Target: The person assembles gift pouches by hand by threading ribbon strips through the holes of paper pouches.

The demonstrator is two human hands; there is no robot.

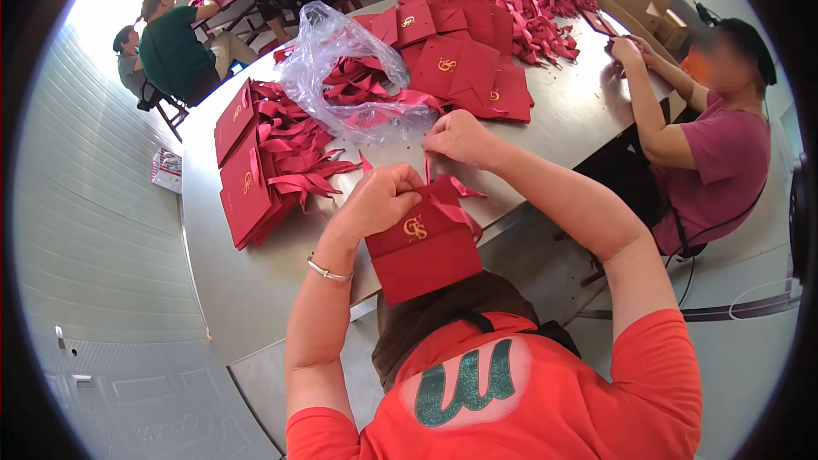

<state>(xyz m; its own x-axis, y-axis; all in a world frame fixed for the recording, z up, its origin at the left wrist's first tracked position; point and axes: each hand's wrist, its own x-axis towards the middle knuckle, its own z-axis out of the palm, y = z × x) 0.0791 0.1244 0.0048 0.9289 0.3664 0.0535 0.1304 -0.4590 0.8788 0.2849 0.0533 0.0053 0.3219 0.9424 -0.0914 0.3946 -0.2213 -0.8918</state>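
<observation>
Red paper gift bag (423,249), folded flat, gold emblem on its face, held at the near edge of the grey worktable (256,290) just above the person's lap. Left hand (377,200): fingers curled closed over the bag's upper left edge, pinning it. Right hand (460,138): raised just beyond the bag's top, fingertips pinched narrow on the end of a red ribbon (456,204) that runs back down to the bag's mouth. Step in hand, as judged: fitting the ribbon handle to the bag, with the ribbon being drawn or knotted at the upper edge; whether it has passed through a hole cannot be told, as the hands cover that spot. Next move, as judged, calls for a steady hold from the left hand while the right keeps the ribbon taut and even, so the paper edge does not tear or crease. Nearby stock: a stack of flat red bags (243,175) with loose ribbons spilling over it to the left; a clear plastic bag (341,60) of more ribbons further back; a spread of red bags (460,51) at the table's centre. Another person in a maroon shirt (724,153) works at the right side of the table, hands apart from these.
</observation>
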